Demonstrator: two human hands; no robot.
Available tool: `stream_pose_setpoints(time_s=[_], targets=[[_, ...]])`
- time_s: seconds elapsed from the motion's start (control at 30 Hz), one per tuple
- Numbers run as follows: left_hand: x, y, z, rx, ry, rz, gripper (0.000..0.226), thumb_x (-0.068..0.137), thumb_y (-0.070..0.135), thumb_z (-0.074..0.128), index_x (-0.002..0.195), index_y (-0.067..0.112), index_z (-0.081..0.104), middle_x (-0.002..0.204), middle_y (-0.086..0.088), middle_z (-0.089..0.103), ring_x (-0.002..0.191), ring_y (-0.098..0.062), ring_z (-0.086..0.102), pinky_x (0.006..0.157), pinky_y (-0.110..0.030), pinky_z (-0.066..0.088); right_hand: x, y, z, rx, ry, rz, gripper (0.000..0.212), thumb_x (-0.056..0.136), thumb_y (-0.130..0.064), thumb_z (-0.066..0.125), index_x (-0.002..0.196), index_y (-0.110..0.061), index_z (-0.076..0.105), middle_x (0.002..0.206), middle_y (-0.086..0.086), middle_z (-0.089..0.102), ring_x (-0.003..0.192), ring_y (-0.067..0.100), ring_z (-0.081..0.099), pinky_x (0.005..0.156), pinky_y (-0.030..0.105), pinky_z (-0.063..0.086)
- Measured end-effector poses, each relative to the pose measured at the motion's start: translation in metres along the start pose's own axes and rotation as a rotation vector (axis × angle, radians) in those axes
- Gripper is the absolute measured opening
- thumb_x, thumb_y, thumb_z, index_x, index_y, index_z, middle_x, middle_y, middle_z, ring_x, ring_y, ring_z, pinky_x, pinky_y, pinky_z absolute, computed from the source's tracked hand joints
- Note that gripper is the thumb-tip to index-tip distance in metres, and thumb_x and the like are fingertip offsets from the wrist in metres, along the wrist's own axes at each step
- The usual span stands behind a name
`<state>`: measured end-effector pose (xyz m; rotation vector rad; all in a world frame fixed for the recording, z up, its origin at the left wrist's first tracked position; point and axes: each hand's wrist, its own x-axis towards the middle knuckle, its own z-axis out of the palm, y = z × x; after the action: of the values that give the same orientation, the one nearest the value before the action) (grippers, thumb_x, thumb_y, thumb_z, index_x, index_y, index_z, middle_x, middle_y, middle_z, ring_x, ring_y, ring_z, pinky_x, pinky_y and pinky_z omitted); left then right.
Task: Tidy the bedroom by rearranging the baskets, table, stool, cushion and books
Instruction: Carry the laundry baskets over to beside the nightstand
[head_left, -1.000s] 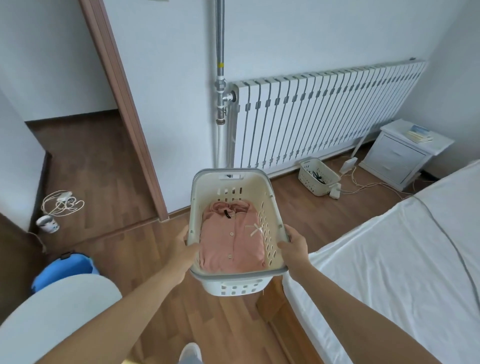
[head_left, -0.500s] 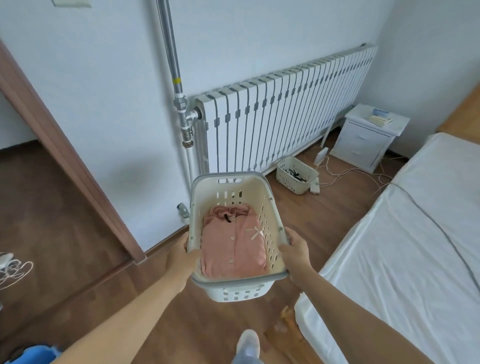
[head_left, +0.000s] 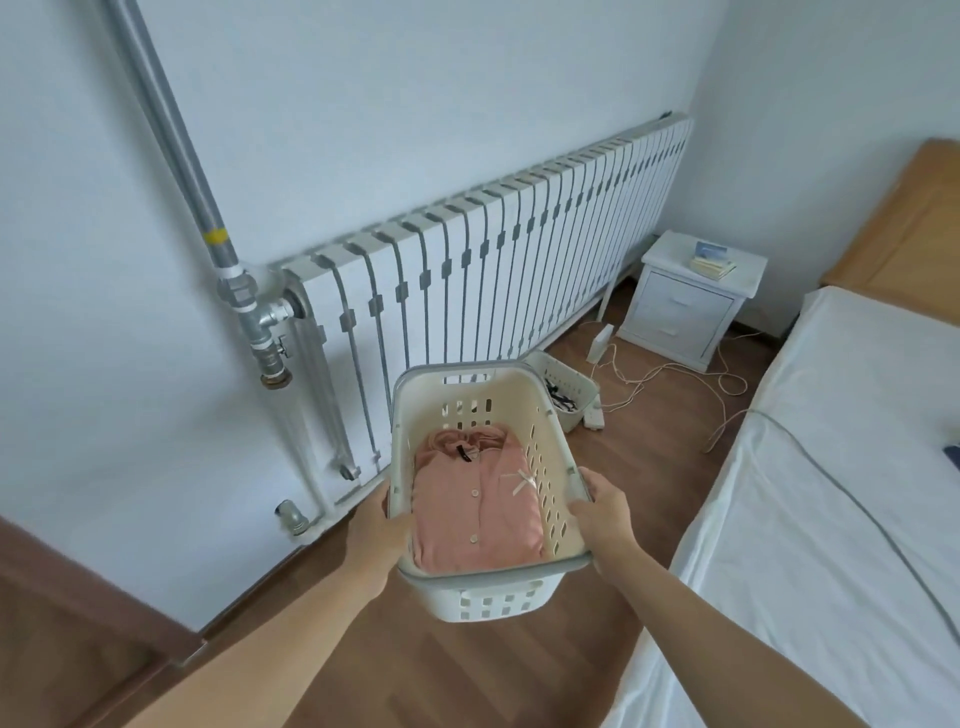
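A white slotted laundry basket (head_left: 470, 392) hangs in front of me above the wooden floor, with a folded pink shirt (head_left: 475, 509) inside. My left hand (head_left: 376, 525) grips its left rim and my right hand (head_left: 602, 512) grips its right rim. Just beyond it, a smaller white basket (head_left: 574, 387) with dark items stands on the floor by the radiator. A white bedside table (head_left: 685, 312) at the far right corner carries a few books (head_left: 711, 260).
A long white radiator (head_left: 493, 280) and a grey pipe (head_left: 208, 228) run along the wall ahead. A bed with a white sheet (head_left: 831, 493) fills the right side. Cables (head_left: 670, 379) and a power strip lie on the floor near the bedside table. A door frame (head_left: 93, 608) is at lower left.
The view has swung right and moved toward the radiator, with the basket still carried in both hands. The doorway, blue bucket and round stool have left the view.
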<state>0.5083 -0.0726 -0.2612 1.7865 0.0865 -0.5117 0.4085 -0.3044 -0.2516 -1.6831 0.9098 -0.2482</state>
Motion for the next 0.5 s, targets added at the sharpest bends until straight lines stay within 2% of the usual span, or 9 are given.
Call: stream_pose_setpoints(time_s=[0.1, 0.27, 0.4, 0.5], targets=[[0.035, 0.015, 0.022, 0.009, -0.029, -0.002, 0.049, 0.084, 0.001, 0.050, 0.123, 0.031, 0.054, 0.103, -0.003, 0.068, 0.095, -0.025, 0.065, 0.087, -0.046, 0.054, 0.035, -0.014, -0.010, 0.007, 0.031, 0.002, 0.048, 0.079, 0.010, 0.044, 0.101, -0.027, 0.064, 0.088, -0.006, 0.067, 0.086, 0.021, 0.062, 0.080, 0.037, 0.055], [0.081, 0.032, 0.063, 0.052, -0.114, -0.005, 0.045, 0.084, 0.005, 0.053, 0.123, 0.027, 0.056, 0.103, -0.001, 0.069, 0.096, -0.024, 0.065, 0.086, -0.047, 0.055, 0.079, -0.014, -0.033, 0.027, 0.097, 0.049, 0.047, 0.081, 0.010, 0.043, 0.097, -0.031, 0.060, 0.088, -0.007, 0.065, 0.085, 0.019, 0.061, 0.079, 0.037, 0.056], [0.120, 0.047, 0.100, 0.093, -0.189, -0.007, 0.051, 0.084, 0.004, 0.053, 0.125, 0.034, 0.052, 0.105, 0.005, 0.068, 0.098, -0.019, 0.065, 0.086, -0.043, 0.055, 0.116, -0.011, -0.050, 0.029, 0.145, 0.099, 0.045, 0.082, 0.007, 0.045, 0.108, -0.024, 0.063, 0.093, -0.003, 0.066, 0.089, 0.020, 0.063, 0.080, 0.038, 0.056], [0.158, 0.061, 0.133, 0.115, -0.215, -0.020, 0.046, 0.081, 0.007, 0.054, 0.121, 0.030, 0.056, 0.103, 0.004, 0.068, 0.099, -0.022, 0.065, 0.087, -0.046, 0.055, 0.156, -0.016, -0.064, 0.014, 0.188, 0.104, 0.043, 0.082, 0.008, 0.045, 0.096, -0.029, 0.062, 0.093, 0.002, 0.067, 0.090, 0.025, 0.063, 0.082, 0.043, 0.056]])
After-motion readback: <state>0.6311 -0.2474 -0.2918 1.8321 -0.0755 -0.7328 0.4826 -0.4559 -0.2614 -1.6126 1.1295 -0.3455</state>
